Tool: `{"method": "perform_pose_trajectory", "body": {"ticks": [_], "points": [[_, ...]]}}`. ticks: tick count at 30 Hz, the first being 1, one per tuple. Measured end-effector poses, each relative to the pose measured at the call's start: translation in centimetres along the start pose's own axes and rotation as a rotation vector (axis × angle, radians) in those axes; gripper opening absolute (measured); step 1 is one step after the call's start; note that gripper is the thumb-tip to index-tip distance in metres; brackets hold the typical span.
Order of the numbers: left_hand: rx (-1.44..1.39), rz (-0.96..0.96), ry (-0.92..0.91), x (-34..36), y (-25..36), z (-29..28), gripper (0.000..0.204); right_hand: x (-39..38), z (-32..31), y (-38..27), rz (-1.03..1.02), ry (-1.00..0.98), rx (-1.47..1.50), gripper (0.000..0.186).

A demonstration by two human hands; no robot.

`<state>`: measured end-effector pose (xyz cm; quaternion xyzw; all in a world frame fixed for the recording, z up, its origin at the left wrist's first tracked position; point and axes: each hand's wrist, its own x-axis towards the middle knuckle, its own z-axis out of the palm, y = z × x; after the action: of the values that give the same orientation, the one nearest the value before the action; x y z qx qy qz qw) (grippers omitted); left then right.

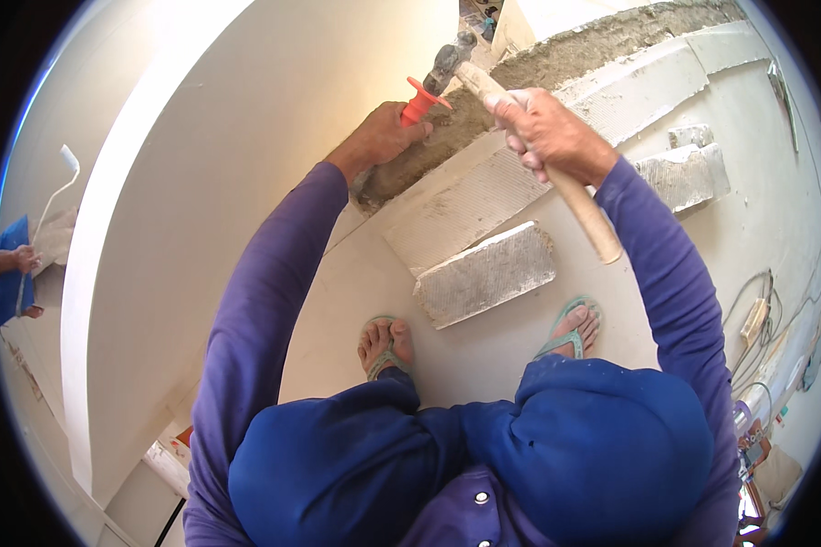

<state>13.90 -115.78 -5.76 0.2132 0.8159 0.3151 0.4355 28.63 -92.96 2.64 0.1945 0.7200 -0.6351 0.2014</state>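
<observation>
My left hand [381, 141] is wrapped round the red-orange grip of a chisel [416, 109], which has a round hand guard. My right hand [556, 135] grips a hammer [589, 217] partway along its pale wooden handle. The dark metal hammer head [451, 60] is right at the chisel's end, just past the guard; whether they touch I cannot tell. Both hands are over a rough strip of exposed mortar [602, 50] beside a pale wall. The chisel's tip cannot be made out.
Long tile pieces [483, 202] lie along the strip. A loose mortar-crusted piece [488, 273] lies before my feet, another chunk [684, 175] to the right. A cable [768, 314] coils at right. Beyond the wall [192, 201] at left, another person's hand [27, 259] holds a paint roller [69, 159].
</observation>
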Motion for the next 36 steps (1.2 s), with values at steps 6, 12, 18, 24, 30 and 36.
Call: {"method": "perform_pose_trajectory", "body": {"ticks": [6,12,18,24,30,36], "points": [[-0.039,0.024,0.022,0.1,0.6,0.6,0.037,1.3,-1.5,0.6,-0.167,0.483,0.537,0.036],[-0.021,0.028,0.063,0.1,-1.0,-0.2,0.039,1.1,-1.4,1.1,0.063,-0.021,0.085,0.039],[-0.069,0.068,0.029,0.4,-0.2,0.5,0.041,2.9,-1.5,1.6,-0.169,0.517,0.504,0.040],[0.017,0.036,0.007,0.0,-0.8,0.2,0.039,2.0,-1.9,0.9,0.071,0.009,0.010,0.037],[-0.078,0.046,0.048,0.8,-1.5,0.1,0.040,3.0,-2.0,2.5,-0.219,0.482,0.515,0.036],[-0.078,0.003,0.061,0.5,-1.6,-0.1,0.039,1.8,-2.2,0.9,0.103,-0.046,-0.002,0.036]]}}
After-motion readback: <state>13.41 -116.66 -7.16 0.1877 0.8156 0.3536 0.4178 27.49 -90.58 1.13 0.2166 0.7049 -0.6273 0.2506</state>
